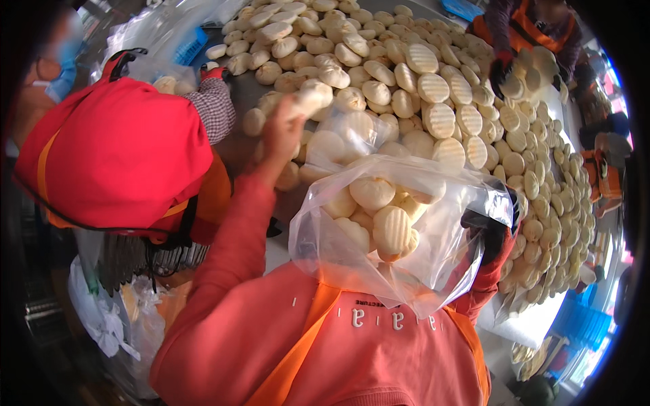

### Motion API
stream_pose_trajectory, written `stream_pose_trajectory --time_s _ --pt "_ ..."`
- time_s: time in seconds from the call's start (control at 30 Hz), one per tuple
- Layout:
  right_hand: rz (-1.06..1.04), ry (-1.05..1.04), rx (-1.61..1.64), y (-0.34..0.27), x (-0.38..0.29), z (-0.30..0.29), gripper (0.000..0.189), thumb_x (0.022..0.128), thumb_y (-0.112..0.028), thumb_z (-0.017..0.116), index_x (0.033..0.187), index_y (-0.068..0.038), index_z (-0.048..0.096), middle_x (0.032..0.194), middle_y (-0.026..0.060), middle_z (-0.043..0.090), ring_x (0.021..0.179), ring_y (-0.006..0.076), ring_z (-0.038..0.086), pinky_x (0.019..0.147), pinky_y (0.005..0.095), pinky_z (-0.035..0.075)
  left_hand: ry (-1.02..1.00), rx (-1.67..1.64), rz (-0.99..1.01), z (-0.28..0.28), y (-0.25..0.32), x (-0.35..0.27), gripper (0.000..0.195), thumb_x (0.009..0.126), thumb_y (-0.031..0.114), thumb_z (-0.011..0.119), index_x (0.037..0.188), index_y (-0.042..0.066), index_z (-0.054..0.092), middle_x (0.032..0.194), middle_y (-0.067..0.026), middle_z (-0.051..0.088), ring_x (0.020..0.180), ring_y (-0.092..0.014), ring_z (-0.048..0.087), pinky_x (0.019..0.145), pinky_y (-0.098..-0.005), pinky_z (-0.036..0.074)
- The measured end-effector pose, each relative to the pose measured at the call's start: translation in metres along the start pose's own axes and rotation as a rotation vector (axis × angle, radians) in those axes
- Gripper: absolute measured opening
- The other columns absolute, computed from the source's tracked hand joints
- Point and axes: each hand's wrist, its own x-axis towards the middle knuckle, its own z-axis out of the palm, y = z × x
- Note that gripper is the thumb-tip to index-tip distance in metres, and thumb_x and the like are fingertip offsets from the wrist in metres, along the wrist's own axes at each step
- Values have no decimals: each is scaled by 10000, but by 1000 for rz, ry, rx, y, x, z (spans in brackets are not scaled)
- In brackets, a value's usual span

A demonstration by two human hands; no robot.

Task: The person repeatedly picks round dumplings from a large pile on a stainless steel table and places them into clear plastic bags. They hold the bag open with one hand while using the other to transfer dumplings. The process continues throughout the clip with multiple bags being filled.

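Note:
My left hand (282, 129) is raised over the near left edge of the pile, its fingers around a pale steamed bun (316, 96) blurred by motion. My right hand (488, 228), in a dark glove, grips the right side of a clear plastic bag (317, 238). The bag's mouth is spread wide in front of my chest. Several buns (373, 193) lie inside it, one showing a ridged underside (392, 231). Part of my right hand is hidden behind the plastic. Just beyond the bag spreads a large heap of buns (381, 71), some with ridged bottoms turned up.
At my left, a person in a red hood (122, 157) works with gloved hands at a bag of buns (170, 85). Across the heap, another person's gloved hand (501, 73) is by a filled bag (533, 73). Blue crates (581, 319) stand at lower right; plastic bags (109, 325) hang at lower left.

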Motion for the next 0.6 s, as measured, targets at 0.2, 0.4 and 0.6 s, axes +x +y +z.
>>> stream_pose_trajectory --time_s 0.2,0.4,0.6 --pt "2 -2 -8 6 0 7 410 773 -240 597 1082 25 547 807 85 615 583 136 589 463 257 469 -279 -1316 446 -128 141 -26 437 853 67 573 1259 -60 472 1191 -200 552 1075 -329 583 946 -421 469" --pt "-14 10 8 10 -3 11 442 781 -302 597 1095 3 541 792 77 617 553 116 574 437 224 427 51 -265 612 -152 168 7 429 821 113 649 1188 -55 507 1211 -165 560 1138 -217 506 939 -319 364" --pt "-27 35 10 6 -9 10 541 742 -447 628 1092 -40 559 602 32 582 413 79 480 382 199 340 -344 559 225 23 37 45 454 720 37 558 1160 141 587 1154 -126 565 1102 -337 518 880 -481 429"
